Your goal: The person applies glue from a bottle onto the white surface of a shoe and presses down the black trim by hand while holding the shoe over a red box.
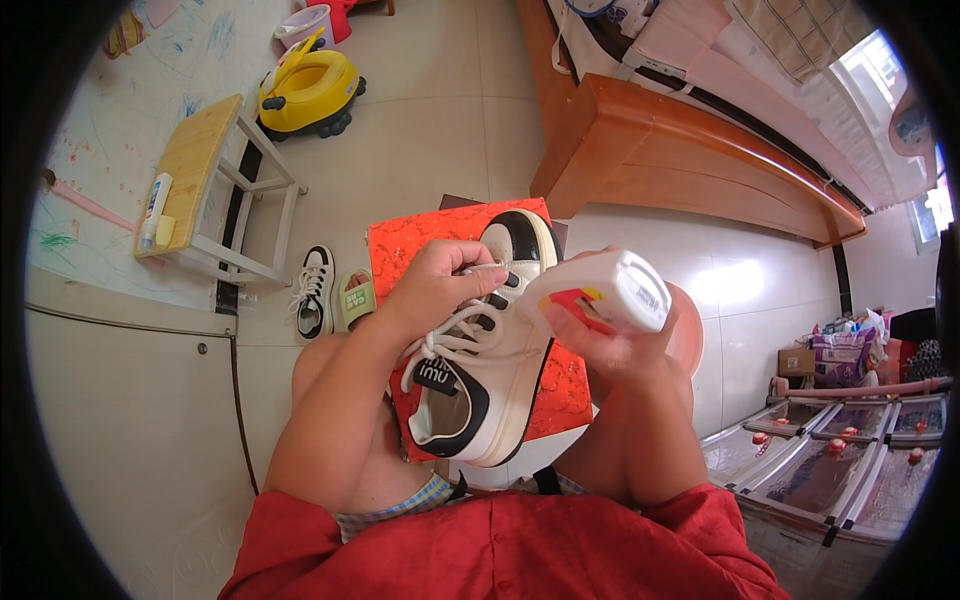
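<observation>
A white and black sneaker (pixel 477 375) lies on a red patterned box (pixel 400 230) between my knees, toe pointing away from me. My left hand (pixel 436 285) is over the front of its laces, thumb and fingers pinched on a white shoelace (pixel 460 338). In my right hand (pixel 612 340) is a white plastic bottle (pixel 640 290) with a red and yellow label. The bottle is tilted, base up to the right and other end down by the shoe's side. That lower end is blurred, so I cannot tell if it touches the shoe.
A matching sneaker (pixel 314 292) and a green slipper (pixel 355 297) are on the floor at left. Beyond them stands a wooden-topped stool (pixel 195 165) with a tube on it. A yellow potty seat (pixel 312 92), a wooden bed frame (pixel 690 150) and clear storage boxes (pixel 800 470) surround me.
</observation>
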